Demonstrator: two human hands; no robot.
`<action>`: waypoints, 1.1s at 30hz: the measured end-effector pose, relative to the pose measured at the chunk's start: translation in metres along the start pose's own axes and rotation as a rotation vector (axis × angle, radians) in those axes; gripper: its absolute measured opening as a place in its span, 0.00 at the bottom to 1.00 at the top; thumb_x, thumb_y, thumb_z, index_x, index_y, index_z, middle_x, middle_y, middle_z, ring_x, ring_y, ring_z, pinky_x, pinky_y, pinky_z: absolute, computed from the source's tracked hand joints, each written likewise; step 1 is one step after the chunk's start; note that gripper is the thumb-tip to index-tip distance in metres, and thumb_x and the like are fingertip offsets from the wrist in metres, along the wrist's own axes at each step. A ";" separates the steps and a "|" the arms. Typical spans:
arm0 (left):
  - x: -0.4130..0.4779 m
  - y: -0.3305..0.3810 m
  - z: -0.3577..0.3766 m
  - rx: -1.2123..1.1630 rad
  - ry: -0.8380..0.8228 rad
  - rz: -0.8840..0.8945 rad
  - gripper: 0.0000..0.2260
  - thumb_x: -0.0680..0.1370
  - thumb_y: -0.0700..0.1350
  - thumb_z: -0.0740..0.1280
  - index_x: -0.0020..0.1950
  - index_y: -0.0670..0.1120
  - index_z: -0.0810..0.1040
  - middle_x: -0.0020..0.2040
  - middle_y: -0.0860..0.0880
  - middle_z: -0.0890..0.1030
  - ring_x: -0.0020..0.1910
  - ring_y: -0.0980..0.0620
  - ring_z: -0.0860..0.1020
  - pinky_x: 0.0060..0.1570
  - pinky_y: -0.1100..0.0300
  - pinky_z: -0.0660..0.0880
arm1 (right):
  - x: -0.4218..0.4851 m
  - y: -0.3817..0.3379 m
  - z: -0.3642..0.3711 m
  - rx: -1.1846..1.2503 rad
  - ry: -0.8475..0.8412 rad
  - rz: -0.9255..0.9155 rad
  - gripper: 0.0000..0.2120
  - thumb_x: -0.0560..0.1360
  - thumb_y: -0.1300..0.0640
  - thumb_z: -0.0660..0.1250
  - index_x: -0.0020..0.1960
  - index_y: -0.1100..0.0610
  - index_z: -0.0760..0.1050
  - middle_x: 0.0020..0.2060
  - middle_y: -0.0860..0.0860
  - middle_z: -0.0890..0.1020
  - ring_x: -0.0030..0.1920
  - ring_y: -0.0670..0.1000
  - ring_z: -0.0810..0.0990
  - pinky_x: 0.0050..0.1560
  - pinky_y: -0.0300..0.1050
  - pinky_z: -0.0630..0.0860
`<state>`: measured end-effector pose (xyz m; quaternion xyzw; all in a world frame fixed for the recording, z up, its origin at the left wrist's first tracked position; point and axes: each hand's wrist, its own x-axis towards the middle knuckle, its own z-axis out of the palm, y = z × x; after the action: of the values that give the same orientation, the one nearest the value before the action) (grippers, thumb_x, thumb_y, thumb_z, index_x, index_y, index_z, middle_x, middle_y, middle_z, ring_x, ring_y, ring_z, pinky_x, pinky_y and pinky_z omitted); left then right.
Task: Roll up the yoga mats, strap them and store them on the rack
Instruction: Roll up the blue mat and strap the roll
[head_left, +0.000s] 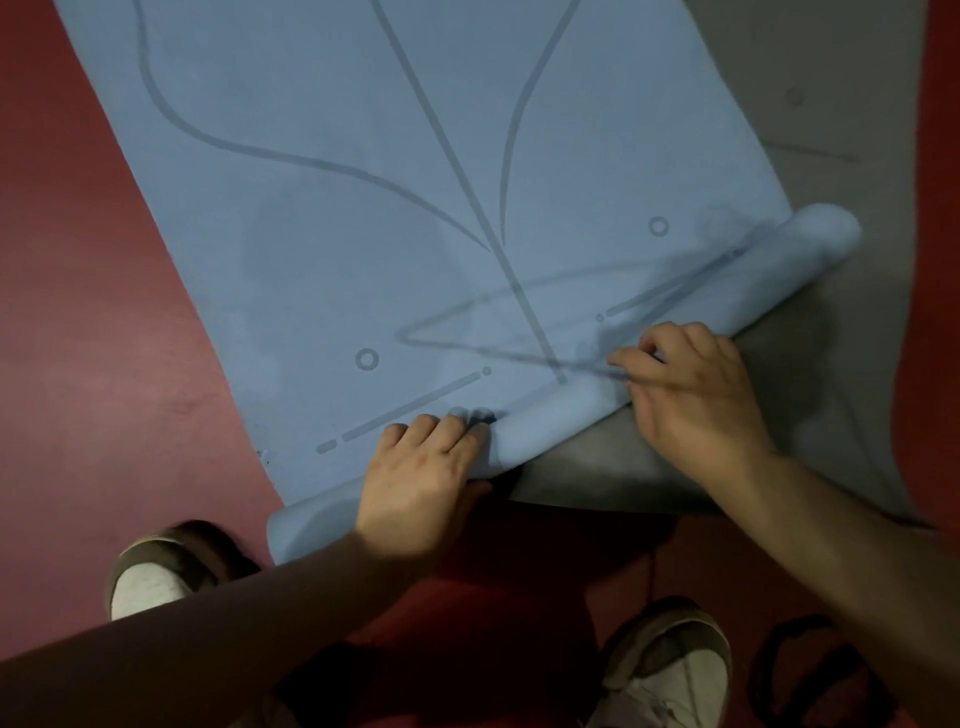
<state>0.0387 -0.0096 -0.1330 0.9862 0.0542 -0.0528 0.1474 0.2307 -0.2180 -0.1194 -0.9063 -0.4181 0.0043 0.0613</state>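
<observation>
Rolling looks barely begun: left hand (423, 470) and right hand (698, 397) clamp their grip on the blue mat (415, 208), which next needs an even push farther.

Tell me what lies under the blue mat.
A grey mat shows beneath the blue mat along its right side and near end, on the red floor. How far the grey mat reaches under the blue one is covered.

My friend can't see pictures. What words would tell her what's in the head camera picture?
A person's left hand and right hand grip the rolled-up near end of a blue yoga mat. The rest of it lies flat, partly over a grey mat on a red floor. Two shoes show at the bottom.
</observation>
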 end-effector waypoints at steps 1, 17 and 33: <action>0.000 -0.001 -0.002 -0.016 -0.004 -0.010 0.29 0.66 0.53 0.79 0.65 0.46 0.78 0.53 0.49 0.80 0.47 0.46 0.78 0.43 0.51 0.73 | 0.003 -0.001 -0.001 -0.004 -0.006 -0.003 0.10 0.71 0.60 0.65 0.51 0.55 0.80 0.43 0.55 0.77 0.44 0.60 0.74 0.44 0.54 0.72; 0.013 -0.015 -0.008 -0.072 0.007 -0.182 0.15 0.73 0.54 0.70 0.57 0.49 0.81 0.49 0.48 0.78 0.47 0.43 0.76 0.46 0.48 0.73 | 0.014 -0.004 -0.005 0.053 -0.095 0.013 0.21 0.64 0.54 0.79 0.56 0.56 0.81 0.54 0.56 0.78 0.58 0.59 0.72 0.55 0.57 0.74; 0.004 -0.023 -0.010 0.147 0.005 -0.119 0.36 0.59 0.54 0.82 0.64 0.42 0.78 0.49 0.44 0.76 0.46 0.43 0.74 0.42 0.48 0.75 | 0.030 -0.019 0.001 0.057 -0.065 0.044 0.15 0.72 0.55 0.63 0.57 0.55 0.78 0.56 0.54 0.79 0.61 0.58 0.75 0.60 0.52 0.72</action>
<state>0.0403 0.0157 -0.1302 0.9895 0.1091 -0.0628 0.0709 0.2362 -0.1829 -0.1172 -0.9126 -0.3994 0.0469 0.0735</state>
